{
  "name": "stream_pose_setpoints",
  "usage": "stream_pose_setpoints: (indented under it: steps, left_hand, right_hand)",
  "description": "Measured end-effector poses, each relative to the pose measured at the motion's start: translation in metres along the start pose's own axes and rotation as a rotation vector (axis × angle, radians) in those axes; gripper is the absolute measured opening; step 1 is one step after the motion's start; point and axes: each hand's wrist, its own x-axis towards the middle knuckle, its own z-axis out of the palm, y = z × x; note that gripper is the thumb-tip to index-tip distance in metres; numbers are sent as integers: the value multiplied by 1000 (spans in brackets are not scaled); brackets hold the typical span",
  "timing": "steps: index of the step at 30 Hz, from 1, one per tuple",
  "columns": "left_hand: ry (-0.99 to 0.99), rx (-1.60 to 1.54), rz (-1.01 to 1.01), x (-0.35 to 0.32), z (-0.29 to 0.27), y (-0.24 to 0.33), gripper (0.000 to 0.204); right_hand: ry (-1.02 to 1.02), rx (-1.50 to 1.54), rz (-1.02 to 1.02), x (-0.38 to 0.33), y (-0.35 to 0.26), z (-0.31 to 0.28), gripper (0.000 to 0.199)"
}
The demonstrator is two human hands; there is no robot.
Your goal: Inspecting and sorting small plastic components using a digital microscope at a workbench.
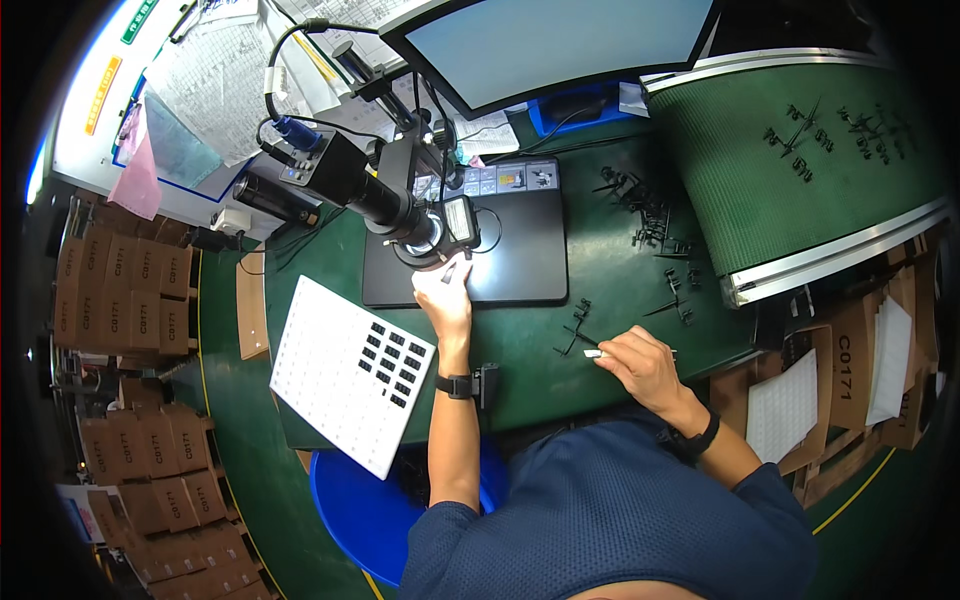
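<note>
My left hand (445,292) is under the lens of a black microscope camera (385,200), fingers pinched together; what they hold is too small and shaded to make out. Over the table's near edge, my right hand (643,366) is closed around a slim white-ended stick (594,353), most of it hidden by the fingers. Just beyond that hand lies a black branched plastic piece (577,325). Left of my left forearm, a white tray (330,370) carries several small black parts (391,362) in rows toward its right side.
A monitor (560,45) overhangs the back of the green table (530,370). Black branched pieces (640,205) are heaped at the table's right, beside a green conveyor belt (790,200) bearing more. A blue stool (355,510) stands below; cartons (130,285) are stacked at left.
</note>
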Motion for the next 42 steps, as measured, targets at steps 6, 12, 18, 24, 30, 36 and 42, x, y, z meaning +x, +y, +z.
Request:
stream_pose_setpoints:
  steps: [6,12,18,24,30,36,42]
  left_hand:
    - [29,99,8,3,-8,-2,27]
    - [-51,58,-86,7,-1,-14,37]
    - [5,23,-113,8,3,-23,31]
    - [59,68,-146,9,7,-35,29]
    - [34,38,-147,9,9,-24,30]
    - [-42,22,-58,10,-2,-11,32]
    - [-231,-234,-176,-6,-30,-26,20]
  right_hand:
    - [3,-11,87,0,0,4,26]
    - [-43,-55,145,-1,10,8,39]
    - [-149,-90,246,3,9,16,40]
    - [-175,-112,245,4,6,17,38]
    - [-168,-105,236,4,8,16,37]
    - [-125,-151,191,9,7,22,29]
    - [-102,-149,146,10,8,26,20]
